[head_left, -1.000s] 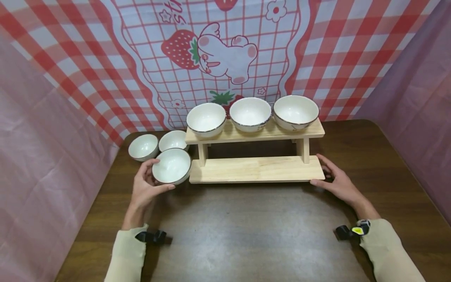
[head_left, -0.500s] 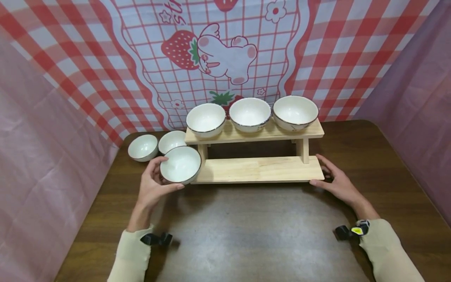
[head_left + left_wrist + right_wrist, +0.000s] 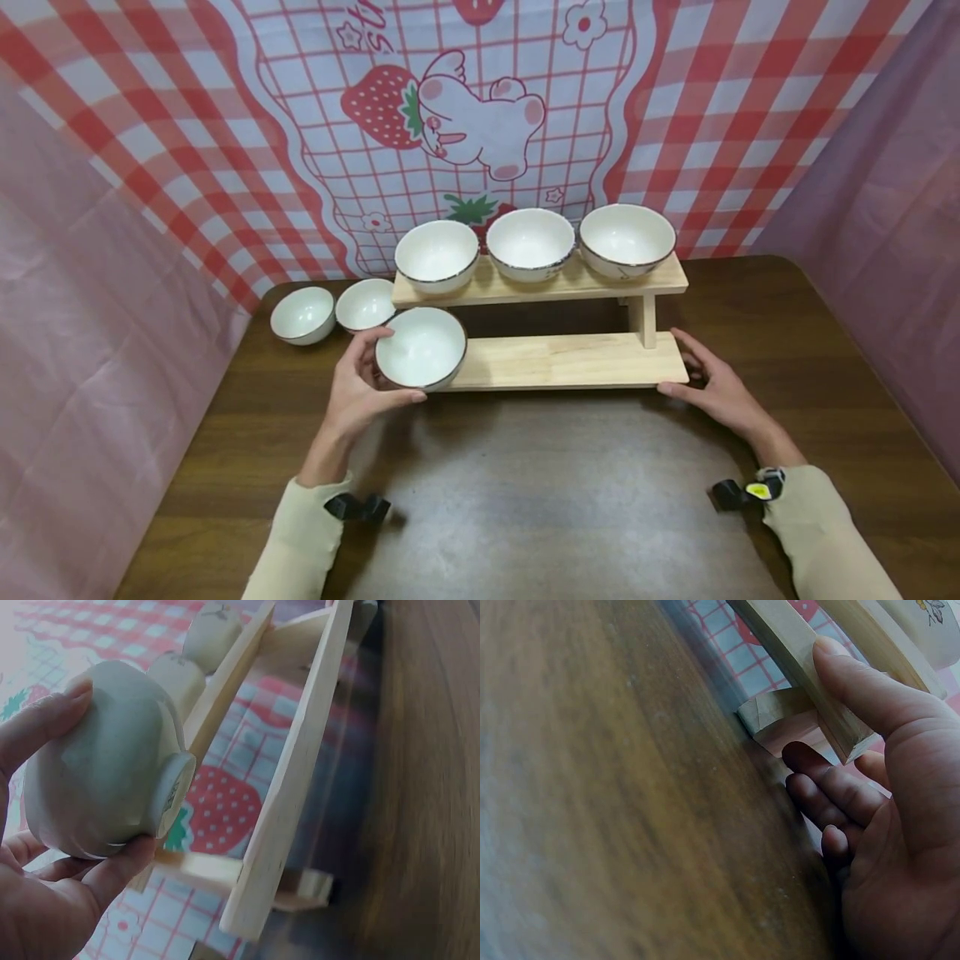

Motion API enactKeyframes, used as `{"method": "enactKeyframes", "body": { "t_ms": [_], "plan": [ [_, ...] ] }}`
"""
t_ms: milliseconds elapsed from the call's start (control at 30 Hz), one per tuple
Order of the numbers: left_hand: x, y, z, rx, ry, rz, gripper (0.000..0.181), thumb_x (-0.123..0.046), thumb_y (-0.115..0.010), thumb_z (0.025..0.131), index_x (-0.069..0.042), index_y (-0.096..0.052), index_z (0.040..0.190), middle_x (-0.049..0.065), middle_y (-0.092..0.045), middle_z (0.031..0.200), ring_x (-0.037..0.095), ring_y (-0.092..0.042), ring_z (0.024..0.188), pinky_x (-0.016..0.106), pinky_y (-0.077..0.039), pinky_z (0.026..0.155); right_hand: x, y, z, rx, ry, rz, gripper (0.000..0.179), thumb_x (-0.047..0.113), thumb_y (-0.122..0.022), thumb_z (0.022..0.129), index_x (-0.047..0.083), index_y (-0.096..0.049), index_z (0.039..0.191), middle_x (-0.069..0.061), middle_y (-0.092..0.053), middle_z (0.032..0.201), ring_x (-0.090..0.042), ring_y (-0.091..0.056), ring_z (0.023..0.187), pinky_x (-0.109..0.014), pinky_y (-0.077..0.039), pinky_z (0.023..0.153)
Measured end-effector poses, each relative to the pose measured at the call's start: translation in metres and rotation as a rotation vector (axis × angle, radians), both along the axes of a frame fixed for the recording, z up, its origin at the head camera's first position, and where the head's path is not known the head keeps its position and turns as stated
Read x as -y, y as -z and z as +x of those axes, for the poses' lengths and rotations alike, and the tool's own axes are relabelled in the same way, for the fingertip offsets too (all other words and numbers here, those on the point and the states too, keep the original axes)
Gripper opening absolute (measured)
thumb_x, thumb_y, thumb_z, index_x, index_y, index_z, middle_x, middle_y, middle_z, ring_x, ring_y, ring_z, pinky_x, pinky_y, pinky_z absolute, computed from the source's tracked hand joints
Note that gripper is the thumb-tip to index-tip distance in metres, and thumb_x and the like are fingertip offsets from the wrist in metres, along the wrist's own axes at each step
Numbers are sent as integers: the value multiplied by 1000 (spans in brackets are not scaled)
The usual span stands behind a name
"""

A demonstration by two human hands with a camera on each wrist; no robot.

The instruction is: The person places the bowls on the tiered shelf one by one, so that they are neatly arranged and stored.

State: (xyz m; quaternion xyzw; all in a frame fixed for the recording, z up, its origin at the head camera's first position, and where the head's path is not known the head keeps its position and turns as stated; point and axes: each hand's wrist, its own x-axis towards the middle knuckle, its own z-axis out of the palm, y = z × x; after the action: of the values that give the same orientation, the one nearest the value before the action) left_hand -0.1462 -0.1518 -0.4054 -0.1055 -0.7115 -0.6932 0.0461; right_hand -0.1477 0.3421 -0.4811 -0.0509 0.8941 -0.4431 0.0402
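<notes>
My left hand (image 3: 365, 386) grips a white bowl (image 3: 422, 350) with a thin dark rim, thumb in front and fingers behind. The bowl hangs over the left end of the lower board of a two-tier wooden stand (image 3: 555, 360). In the left wrist view, the bowl's foot (image 3: 174, 795) shows above that board, with space between them. At the stand's right end, my right hand (image 3: 712, 387) holds the lower board's corner. The right wrist view has the thumb (image 3: 855, 682) on the board's edge and curled fingers below. Three larger white bowls (image 3: 531, 243) line the upper tier.
Two more small bowls, one at the far left (image 3: 303, 315) and one beside the stand (image 3: 365, 304), sit on the brown wooden table (image 3: 540, 492). A red checked strawberry cloth (image 3: 480, 117) hangs right behind the stand, with pink curtains (image 3: 97, 292) at the sides.
My left hand has carried the bowl rightward, from beside the stand to over the lower board's left end. My right hand has stayed at the board's corner.
</notes>
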Motion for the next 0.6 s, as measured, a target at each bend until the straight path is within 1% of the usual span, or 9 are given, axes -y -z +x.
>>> {"method": "enactKeyframes", "body": {
  "t_ms": [100, 233, 333, 467, 533, 600],
  "plan": [
    [-9, -1, -1, 18, 28, 25, 92, 18, -88, 53, 4, -44, 132, -12, -68, 110, 5, -62, 83, 18, -55, 66, 0, 1, 0, -3, 0, -2, 89, 27, -73, 92, 13, -18, 160, -32, -54, 140, 17, -46, 98, -17, -37, 82],
    [-22, -3, -1, 37, 67, 44, 93, 18, -88, 53, 5, -43, 133, -4, -65, 113, 8, -63, 84, 19, -56, 69, -1, 2, 0, -6, 1, -3, 89, 27, -73, 92, 13, -18, 160, -31, -55, 139, 17, -46, 97, -17, -38, 81],
    [-31, -5, -1, 41, 85, 35, 93, 17, -89, 53, 5, -44, 133, 6, -63, 119, 9, -64, 90, 20, -58, 73, -1, 3, 0, -19, 2, -7, 89, 26, -74, 92, 12, -19, 160, -31, -56, 137, 16, -47, 97, -16, -37, 80],
    [-43, -5, -2, 16, 92, -12, 90, 17, -89, 53, 4, -46, 132, 21, -61, 123, 7, -63, 93, 19, -57, 75, -1, 3, 0, -26, 1, -17, 89, 25, -74, 91, 13, -20, 160, -31, -57, 137, 18, -47, 98, -15, -38, 80],
    [-48, -5, -2, 7, 99, -25, 90, 17, -88, 54, 4, -46, 131, 26, -60, 125, 7, -63, 95, 19, -57, 76, 0, 2, 1, -22, 0, -19, 89, 25, -74, 91, 13, -19, 160, -31, -56, 138, 18, -46, 98, -14, -38, 81],
    [-54, -5, -2, 5, 106, -28, 89, 18, -88, 54, 4, -46, 131, 28, -60, 126, 7, -63, 96, 19, -57, 77, 0, 2, 1, -18, -1, -18, 89, 25, -74, 91, 13, -19, 160, -31, -56, 138, 18, -46, 98, -14, -38, 81]
  ]
}}
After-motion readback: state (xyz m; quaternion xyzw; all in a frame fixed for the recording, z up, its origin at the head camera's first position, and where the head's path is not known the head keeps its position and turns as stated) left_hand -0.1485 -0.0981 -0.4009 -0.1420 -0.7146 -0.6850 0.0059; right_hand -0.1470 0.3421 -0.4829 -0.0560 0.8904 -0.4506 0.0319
